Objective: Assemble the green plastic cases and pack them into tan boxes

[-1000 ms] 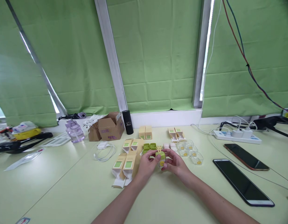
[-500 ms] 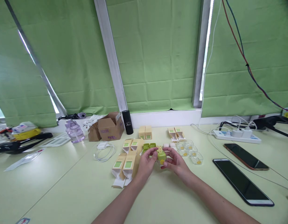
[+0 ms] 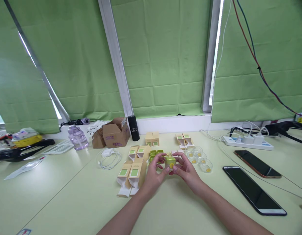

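Note:
Both of my hands meet at the middle of the pale green table. My left hand and my right hand pinch a small green cube-shaped case with a yellow emblem between their fingertips, just above the table. Right behind it lie more green cases. Several small clear cases with yellow dots sit to the right of my right hand. Open tan cartons with green labels lie to the left of my left hand.
Two phones lie at the right, a power strip with cables behind them. A brown cardboard box, a black cylinder, a purple bottle and a white cable stand at the back left.
The green case has been turned in my fingers and moved slightly away from me, towards the other green cases. Both hands keep their hold.

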A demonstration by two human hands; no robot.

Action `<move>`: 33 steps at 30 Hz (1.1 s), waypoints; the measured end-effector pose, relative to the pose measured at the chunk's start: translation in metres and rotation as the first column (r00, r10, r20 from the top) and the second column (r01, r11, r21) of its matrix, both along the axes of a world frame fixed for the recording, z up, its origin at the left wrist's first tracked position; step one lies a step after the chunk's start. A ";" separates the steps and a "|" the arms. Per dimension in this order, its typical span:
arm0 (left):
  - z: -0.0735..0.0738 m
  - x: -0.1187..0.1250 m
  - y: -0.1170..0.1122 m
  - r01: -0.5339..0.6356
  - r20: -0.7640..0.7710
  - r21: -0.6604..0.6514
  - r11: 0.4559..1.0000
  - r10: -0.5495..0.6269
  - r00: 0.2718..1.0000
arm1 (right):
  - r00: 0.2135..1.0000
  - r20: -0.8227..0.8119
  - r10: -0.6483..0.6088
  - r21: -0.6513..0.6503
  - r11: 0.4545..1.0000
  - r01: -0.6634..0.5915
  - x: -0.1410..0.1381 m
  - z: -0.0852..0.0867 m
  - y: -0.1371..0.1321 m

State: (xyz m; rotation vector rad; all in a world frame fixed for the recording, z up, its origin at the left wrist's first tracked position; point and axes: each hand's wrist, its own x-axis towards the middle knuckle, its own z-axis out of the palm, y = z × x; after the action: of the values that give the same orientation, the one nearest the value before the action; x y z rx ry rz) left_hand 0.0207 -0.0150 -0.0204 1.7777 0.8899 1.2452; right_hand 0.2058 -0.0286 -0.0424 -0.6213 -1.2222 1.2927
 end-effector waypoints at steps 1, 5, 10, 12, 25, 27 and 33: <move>0.000 0.000 0.000 -0.004 -0.007 0.006 1.000 0.004 1.000 | 1.000 0.005 -0.002 0.002 1.000 0.002 0.000 0.000 -0.001; 0.002 0.001 -0.001 -0.027 -0.029 0.020 0.999 0.027 0.999 | 0.999 0.020 -0.032 0.013 0.999 0.032 -0.001 0.002 0.000; 0.004 0.002 -0.001 -0.060 -0.039 0.020 0.998 0.061 0.997 | 0.997 0.028 -0.073 0.022 0.997 0.073 0.002 0.005 0.003; 0.004 0.003 -0.002 -0.072 -0.042 0.015 0.997 0.072 0.997 | 0.997 0.019 -0.070 0.024 0.997 0.069 0.003 0.007 0.003; 0.001 0.002 -0.003 -0.018 -0.008 0.100 0.995 0.019 1.000 | 0.940 -0.326 0.103 -0.201 0.964 -0.175 0.007 0.005 0.004; 0.001 0.003 -0.003 -0.019 -0.003 0.095 0.995 0.020 1.000 | 0.927 -0.360 0.104 -0.224 0.955 -0.194 0.009 0.002 0.007; 0.004 0.004 -0.002 -0.086 0.034 0.056 0.995 0.085 0.996 | 0.927 -0.364 0.091 -0.228 0.956 -0.184 0.009 -0.001 0.008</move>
State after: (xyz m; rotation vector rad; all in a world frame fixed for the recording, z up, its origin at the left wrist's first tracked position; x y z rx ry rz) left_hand 0.0245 -0.0173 -0.0167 1.7761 0.9292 1.3622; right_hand 0.2147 -0.0203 -0.0433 -0.4659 -0.8203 1.6216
